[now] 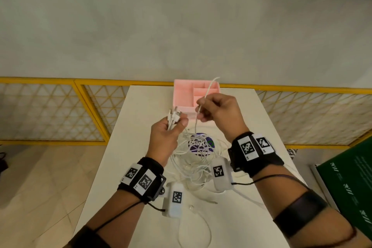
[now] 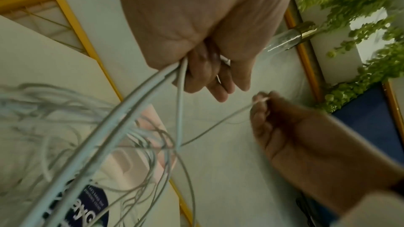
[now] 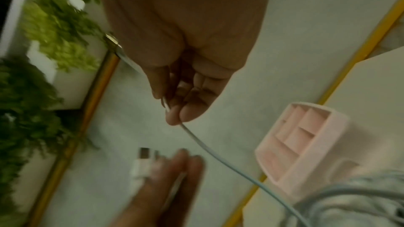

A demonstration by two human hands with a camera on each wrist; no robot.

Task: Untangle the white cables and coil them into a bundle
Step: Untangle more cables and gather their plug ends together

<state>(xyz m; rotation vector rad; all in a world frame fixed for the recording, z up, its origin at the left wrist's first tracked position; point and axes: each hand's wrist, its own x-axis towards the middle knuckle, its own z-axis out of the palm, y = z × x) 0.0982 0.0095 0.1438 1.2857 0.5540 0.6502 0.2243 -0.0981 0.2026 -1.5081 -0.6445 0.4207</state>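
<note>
A tangle of white cables (image 1: 198, 159) lies on the white table (image 1: 124, 159), over a dark round sticker. My left hand (image 1: 173, 127) is raised above the tangle and grips a bunch of cable ends whose USB plugs (image 1: 175, 116) stick up past the fingers. In the left wrist view these cables (image 2: 140, 108) run from the left hand (image 2: 210, 75) down to the pile. My right hand (image 1: 207, 109) pinches one thin white cable (image 1: 209, 88) between thumb and finger; its free end rises above the hand. The right wrist view shows this cable (image 3: 218, 156) leaving the right hand (image 3: 174, 116).
A pink compartment organiser (image 1: 181, 94) stands at the table's far edge, just behind both hands. A loose white cable (image 1: 203, 225) loops near the front of the table. Yellow lattice railings (image 1: 60, 110) flank the table. A green box (image 1: 354, 183) sits at the right.
</note>
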